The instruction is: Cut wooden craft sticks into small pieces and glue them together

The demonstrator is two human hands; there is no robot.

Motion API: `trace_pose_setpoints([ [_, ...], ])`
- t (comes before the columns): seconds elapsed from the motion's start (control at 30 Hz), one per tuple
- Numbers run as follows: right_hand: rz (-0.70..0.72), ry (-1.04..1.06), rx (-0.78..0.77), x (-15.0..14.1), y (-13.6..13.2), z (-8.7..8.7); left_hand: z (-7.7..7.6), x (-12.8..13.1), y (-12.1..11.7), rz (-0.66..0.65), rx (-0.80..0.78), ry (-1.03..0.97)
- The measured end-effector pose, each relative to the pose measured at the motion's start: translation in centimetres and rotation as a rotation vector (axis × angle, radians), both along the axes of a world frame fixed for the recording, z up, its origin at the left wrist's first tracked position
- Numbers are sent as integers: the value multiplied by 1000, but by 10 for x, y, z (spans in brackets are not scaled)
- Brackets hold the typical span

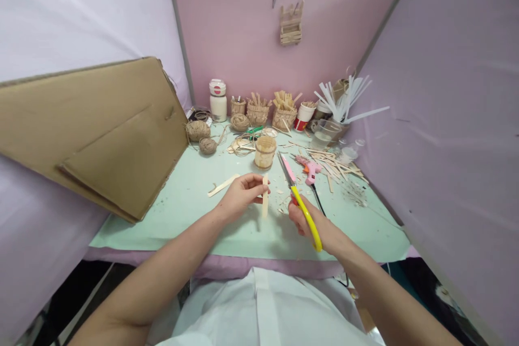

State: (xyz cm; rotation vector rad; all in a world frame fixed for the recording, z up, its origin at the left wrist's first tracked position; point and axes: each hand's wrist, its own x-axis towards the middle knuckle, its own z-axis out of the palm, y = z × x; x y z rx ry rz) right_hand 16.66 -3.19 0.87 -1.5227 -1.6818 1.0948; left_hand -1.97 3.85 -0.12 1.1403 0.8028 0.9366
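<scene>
My left hand (240, 194) pinches a flat wooden craft stick (265, 204) and holds it upright above the mint-green table top (190, 211). My right hand (308, 220) grips yellow-handled scissors (300, 200), whose blades point up and away, just right of the stick. The blades look nearly closed and do not touch the stick. Small wood offcuts (280, 199) lie on the table between my hands.
A stick-built round cup (265, 151) stands just behind my hands, a loose stick (223, 185) to the left, a pink glue gun (310, 168) and scattered sticks (336, 165) to the right. Twine balls (198, 131), jars and baskets of sticks line the back. A cardboard sheet (101, 130) leans at left.
</scene>
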Motion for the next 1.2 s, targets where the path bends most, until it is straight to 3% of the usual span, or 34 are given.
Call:
trace_pose_setpoints([
  [0.1,102,-34,-83,-2,-9,7,2,-1,-1,28,13,-10],
  [0.33,130,-7,-133,-17,-21,9,1,1,-4,35,-7,-17],
  [0.63,108,40,-148,-21,-20,-2,-1,3,-5,55,-11,6],
  [1.2,61,4,-127,-22,-23,-1,-3,5,-6,9,-35,47],
])
